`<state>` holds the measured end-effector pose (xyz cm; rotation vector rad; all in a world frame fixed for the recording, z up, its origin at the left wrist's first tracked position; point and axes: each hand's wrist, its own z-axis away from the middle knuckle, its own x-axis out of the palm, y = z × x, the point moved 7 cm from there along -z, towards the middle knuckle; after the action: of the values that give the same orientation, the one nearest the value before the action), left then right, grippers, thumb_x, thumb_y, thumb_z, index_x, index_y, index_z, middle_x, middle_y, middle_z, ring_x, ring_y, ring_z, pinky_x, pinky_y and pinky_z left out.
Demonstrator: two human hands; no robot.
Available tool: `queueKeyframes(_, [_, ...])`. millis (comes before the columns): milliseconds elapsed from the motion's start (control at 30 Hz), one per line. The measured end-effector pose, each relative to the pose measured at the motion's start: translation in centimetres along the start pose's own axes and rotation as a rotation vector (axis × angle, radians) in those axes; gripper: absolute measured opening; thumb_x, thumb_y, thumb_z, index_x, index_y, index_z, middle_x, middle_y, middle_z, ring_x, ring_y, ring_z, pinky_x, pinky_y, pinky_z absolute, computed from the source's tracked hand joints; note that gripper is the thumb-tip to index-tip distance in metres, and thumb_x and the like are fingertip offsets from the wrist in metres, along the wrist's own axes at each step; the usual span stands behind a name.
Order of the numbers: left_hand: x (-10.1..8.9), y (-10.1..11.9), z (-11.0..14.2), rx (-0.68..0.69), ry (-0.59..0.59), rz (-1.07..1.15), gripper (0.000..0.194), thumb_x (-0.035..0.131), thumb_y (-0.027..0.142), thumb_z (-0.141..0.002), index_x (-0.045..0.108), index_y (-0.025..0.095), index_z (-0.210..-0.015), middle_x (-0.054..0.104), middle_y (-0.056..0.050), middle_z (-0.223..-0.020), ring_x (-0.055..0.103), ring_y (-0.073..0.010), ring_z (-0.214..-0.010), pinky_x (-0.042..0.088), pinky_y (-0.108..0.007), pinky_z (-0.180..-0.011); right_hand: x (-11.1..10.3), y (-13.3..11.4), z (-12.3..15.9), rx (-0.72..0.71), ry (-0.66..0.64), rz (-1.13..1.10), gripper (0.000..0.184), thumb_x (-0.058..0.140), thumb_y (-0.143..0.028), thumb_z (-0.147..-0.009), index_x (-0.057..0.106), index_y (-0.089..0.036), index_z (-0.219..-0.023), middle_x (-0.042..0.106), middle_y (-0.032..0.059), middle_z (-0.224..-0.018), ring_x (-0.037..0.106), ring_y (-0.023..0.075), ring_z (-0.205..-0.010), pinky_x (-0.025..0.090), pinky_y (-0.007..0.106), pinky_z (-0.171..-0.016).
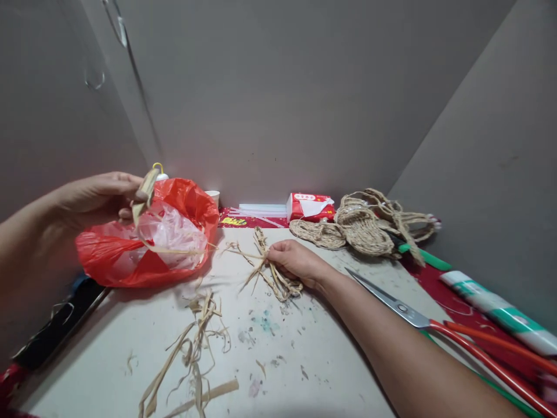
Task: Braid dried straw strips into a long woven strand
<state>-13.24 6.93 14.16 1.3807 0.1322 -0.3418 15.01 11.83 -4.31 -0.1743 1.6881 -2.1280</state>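
Gripped a pale, curled strip (pixel 149 184) between thumb and fingers of the left hand (pixel 104 194), raised over the near part of the red bag (pixel 100 267). Held its thin tail across toward the right hand (pixel 296 264), without being able to tell whether joined to the strand there. Pinched the bundle (pixel 282 289) between thumb and fingers of that right hand, toward the back middle of the board (pixel 108 348).

Judged only partway along: showed looped strands at the bundle's lower right and a tighter, plaited-looking end at the far side, but several ragged ends sticking out leftward, apparently neither worked in nor trimmed. Saw loose strips (pixel 201 319) scattered nearer on the board, perhaps spare, perhaps offcuts. Noted woven pieces (pixel 365 232) at the back right, seemingly finished or close to finished, and scissors (pixel 409 312) lying near the right arm, in neither grasp.
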Motion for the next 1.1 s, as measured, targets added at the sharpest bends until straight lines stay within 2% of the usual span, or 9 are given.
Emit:
queueKeyframes(200, [-4.8,-5.4,-1.7,-0.253,-0.042,-0.294,0.022,0.067,0.015,-0.071,0.053,0.017,-0.054,0.044,0.005,-0.04,0.039,-0.0035,-0.035,0.025,-0.015,-0.037,-0.1,0.0,-0.1,0.003,0.003,0.004,0.024,0.056,-0.019,-0.07,0.043,-0.019,-0.05,0.031,-0.0106,-0.032,0.019,0.0028,-0.028,0.009,0.021,-0.032])
queueKeyframes(367, [-5.6,-3.9,-2.6,-0.093,0.268,-0.578,0.027,0.068,0.011,-0.069,0.051,0.013,-0.048,0.029,0.011,-0.036,0.024,-0.0002,-0.032,0.012,-0.014,-0.038,-0.3,0.2,-0.1,0.009,-0.028,-0.036,0.024,0.059,-0.021,-0.069,0.043,-0.019,-0.051,0.03,-0.0111,-0.034,0.019,0.0026,-0.029,0.009,0.02,-0.033])
queueKeyframes(433, [-3.3,-1.7,-1.9,0.064,0.393,-0.734,0.025,0.071,0.012,-0.065,0.052,0.011,-0.049,0.027,0.011,-0.038,0.022,0.0008,-0.035,0.009,-0.013,-0.04,-0.3,0.2,-0.1,0.014,-0.051,-0.06,0.025,0.06,-0.024,-0.068,0.043,-0.019,-0.052,0.029,-0.0113,-0.035,0.018,0.0026,-0.03,0.009,0.02,-0.033])
queueKeyframes(533, [3.3,0.8,-1.3,0.347,0.43,-0.801,0.02,0.07,0.022,-0.069,0.058,0.013,-0.056,0.041,0.008,-0.046,0.033,-0.0011,-0.041,0.017,-0.013,-0.043,-0.2,0.2,-0.1,0.013,-0.095,-0.092,0.027,0.061,-0.028,-0.069,0.041,-0.02,-0.053,0.028,-0.0116,-0.036,0.017,0.0026,-0.031,0.008,0.019,-0.033])
queueKeyframes(567, [6.1,0.4,-2.0,0.342,0.314,-0.747,0.018,0.066,0.025,-0.073,0.06,0.014,-0.06,0.048,0.006,-0.049,0.04,-0.0029,-0.043,0.023,-0.013,-0.043,-0.1,0.2,-0.1,0.01,-0.11,-0.101,0.027,0.061,-0.029,-0.069,0.04,-0.02,-0.053,0.028,-0.0117,-0.036,0.016,0.0025,-0.031,0.008,0.019,-0.033])
queueKeyframes(667, [13.1,-3.8,-5.3,0.048,0.024,-0.375,0.023,0.06,0.027,-0.078,0.06,0.013,-0.06,0.058,0.0,-0.051,0.047,-0.0074,-0.037,0.03,-0.018,-0.039,0.1,0.1,-0.1,-0.001,-0.142,-0.127,0.029,0.061,-0.032,-0.069,0.038,-0.02,-0.055,0.027,-0.0122,-0.038,0.015,0.0024,-0.032,0.008,0.019,-0.033])
queueKeyframes(767, [17.4,-7.3,-8.4,-0.095,-0.027,-0.094,0.027,0.055,0.023,-0.082,0.056,0.012,-0.057,0.055,0.0,-0.046,0.045,-0.0077,-0.034,0.035,-0.02,-0.038,0.1,0.0,0.0,-0.008,-0.155,-0.149,0.03,0.061,-0.034,-0.07,0.039,-0.02,-0.056,0.028,-0.0123,-0.038,0.015,0.0022,-0.033,0.008,0.019,-0.033])
queueKeyframes(900, [20.0,-9.7,-10.4,-0.146,-0.039,0.091,0.022,0.057,0.018,-0.08,0.054,0.012,-0.06,0.054,0.003,-0.048,0.044,-0.0047,-0.036,0.04,-0.019,-0.042,0.2,0.1,0.0,-0.002,-0.177,-0.175,0.03,0.064,-0.034,-0.069,0.041,-0.019,-0.057,0.029,-0.0122,-0.038,0.016,0.0021,-0.032,0.007,0.018,-0.033])
queueKeyframes(1100, [19.3,-9.8,-10.1,-0.146,0.024,0.277,0.017,0.052,0.008,-0.08,0.051,0.014,-0.065,0.048,0.006,-0.046,0.046,-0.0041,-0.04,0.044,-0.017,-0.049,0.2,0.1,0.0,0.013,-0.191,-0.221,0.03,0.066,-0.036,-0.068,0.044,-0.019,-0.059,0.029,-0.0123,-0.04,0.015,0.0019,-0.034,0.006,0.018,-0.034])
